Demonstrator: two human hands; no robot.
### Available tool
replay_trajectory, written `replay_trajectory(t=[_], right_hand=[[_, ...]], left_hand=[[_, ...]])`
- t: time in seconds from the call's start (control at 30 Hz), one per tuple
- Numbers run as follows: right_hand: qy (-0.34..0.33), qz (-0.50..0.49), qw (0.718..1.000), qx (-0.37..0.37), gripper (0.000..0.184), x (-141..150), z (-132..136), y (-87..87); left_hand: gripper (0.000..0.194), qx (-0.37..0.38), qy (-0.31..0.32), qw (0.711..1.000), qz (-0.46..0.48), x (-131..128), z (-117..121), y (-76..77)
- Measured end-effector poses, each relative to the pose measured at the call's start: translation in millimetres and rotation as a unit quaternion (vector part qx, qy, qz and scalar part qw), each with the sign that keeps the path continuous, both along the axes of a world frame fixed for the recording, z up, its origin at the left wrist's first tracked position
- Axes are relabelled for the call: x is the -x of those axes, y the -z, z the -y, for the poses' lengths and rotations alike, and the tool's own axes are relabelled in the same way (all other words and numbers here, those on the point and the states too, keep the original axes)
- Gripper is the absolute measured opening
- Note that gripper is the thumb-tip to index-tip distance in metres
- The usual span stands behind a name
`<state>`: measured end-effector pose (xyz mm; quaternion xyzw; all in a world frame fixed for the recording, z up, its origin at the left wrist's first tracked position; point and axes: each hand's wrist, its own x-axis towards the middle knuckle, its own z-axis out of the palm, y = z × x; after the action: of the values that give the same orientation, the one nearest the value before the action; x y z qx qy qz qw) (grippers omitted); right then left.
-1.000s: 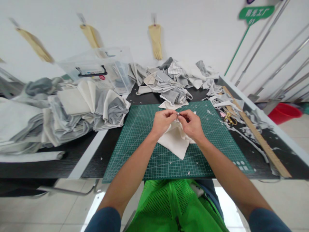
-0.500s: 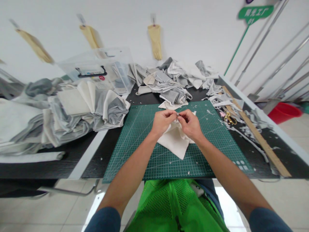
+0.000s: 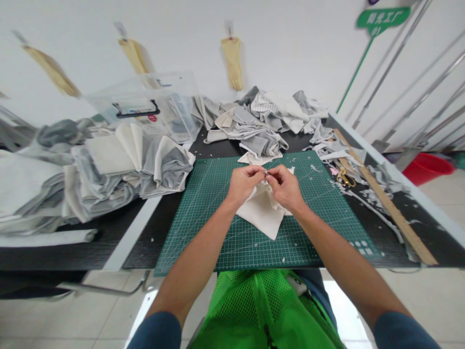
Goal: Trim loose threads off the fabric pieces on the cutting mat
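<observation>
Both of my hands meet over the green cutting mat (image 3: 203, 218), fingertips nearly touching. My left hand (image 3: 244, 184) is closed, pinching the upper part of a cream cloth piece (image 3: 262, 215). My right hand (image 3: 285, 186) pinches the same cloth from the other side. Between the fingertips shows a small greyish bit that I cannot make out. Below the hands the cloth hangs in folds, and its lower corner lies on the mat. Just beyond the hands, a stack of grey and cream cloth pieces (image 3: 263, 140) overlaps the mat's far edge.
At the left lies a large heap of folded cloths (image 3: 112, 160), before a clear plastic box (image 3: 178, 114). To the right are gold-handled scissors (image 3: 345, 178), fabric scraps and a long wooden ruler (image 3: 392, 208). Yellow gloves (image 3: 232, 63) hang on the wall. A red bucket (image 3: 428, 168) stands on the floor.
Hands and cloth look almost the same; the fingertips keep their pinch. The whole view has shifted very slightly.
</observation>
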<state>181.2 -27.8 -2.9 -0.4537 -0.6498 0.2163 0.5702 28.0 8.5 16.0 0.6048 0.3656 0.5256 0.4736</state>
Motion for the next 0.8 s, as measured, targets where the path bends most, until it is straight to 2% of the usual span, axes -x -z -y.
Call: replay_trajectory(t=[0.2, 0.4, 0.57, 0.67, 0.8], right_hand=[[0.016, -0.015, 1.0, 0.0, 0.023, -0.8, 0.7, -1.7], [-0.019, -0.074, 0.997, 0.025, 0.031, -3.8, 1.3, -5.7], [-0.024, -0.045, 0.999, 0.013, 0.028, -4.5, 1.7, -6.6], [0.003, -0.023, 1.0, -0.002, 0.027, -4.0, 1.0, -6.3], [0.041, 0.05, 0.996, -0.069, 0.023, -5.8, 0.8, -7.7]], left_hand=[[0.012, -0.018, 0.016, 1.0, -0.013, 0.4, 3.7, -4.0], [0.012, -0.009, -0.001, 1.0, 0.015, 3.1, 1.9, -6.0], [0.012, -0.012, 0.001, 1.0, 0.017, 2.9, 0.3, -4.4], [0.012, -0.019, 0.0, 1.0, 0.016, 4.0, -1.5, -3.0], [0.012, -0.042, -0.01, 0.999, 0.001, 6.8, -3.2, -2.1]])
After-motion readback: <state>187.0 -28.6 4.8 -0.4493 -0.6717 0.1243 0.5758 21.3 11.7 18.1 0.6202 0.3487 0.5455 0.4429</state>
